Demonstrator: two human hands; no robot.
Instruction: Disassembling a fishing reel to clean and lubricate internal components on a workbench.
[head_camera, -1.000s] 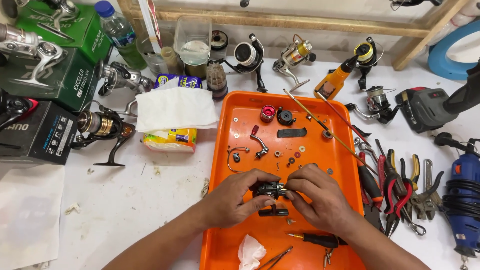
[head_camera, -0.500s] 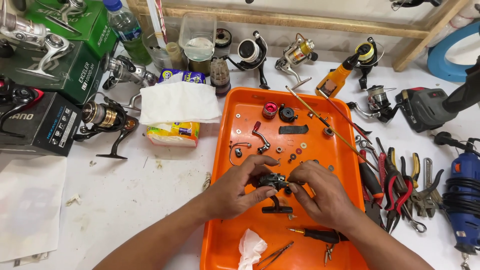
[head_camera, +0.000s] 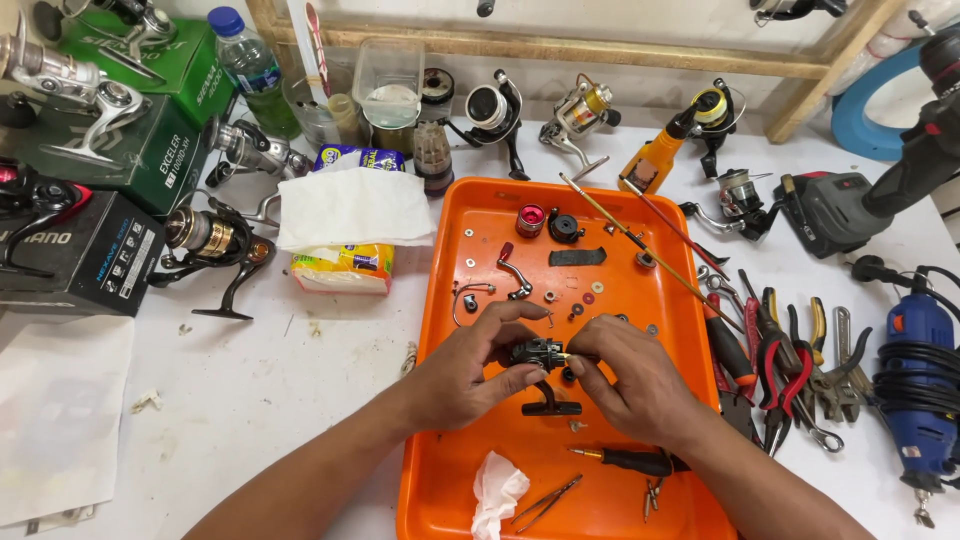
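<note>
Your left hand (head_camera: 470, 375) and right hand (head_camera: 630, 375) meet over the middle of the orange tray (head_camera: 440, 470), both grips closed on a small black reel body (head_camera: 538, 353) held just above it. Loose washers and a red knob (head_camera: 530, 220) lie farther back; pliers (head_camera: 790, 350) rest on the worktop (head_camera: 280, 400) to the right.

Pliers (head_camera: 790, 360) and wrenches lie right of the orange tray (head_camera: 440, 480). Blue rotary tool (head_camera: 915, 370) at far right. Tissue pack (head_camera: 345, 225) left of tray, gold-and-black reel (head_camera: 205, 240) beside it. Green box (head_camera: 120, 110), water bottle (head_camera: 250, 70) at back left. Crumpled tissue (head_camera: 497, 490) on tray's near edge.
</note>
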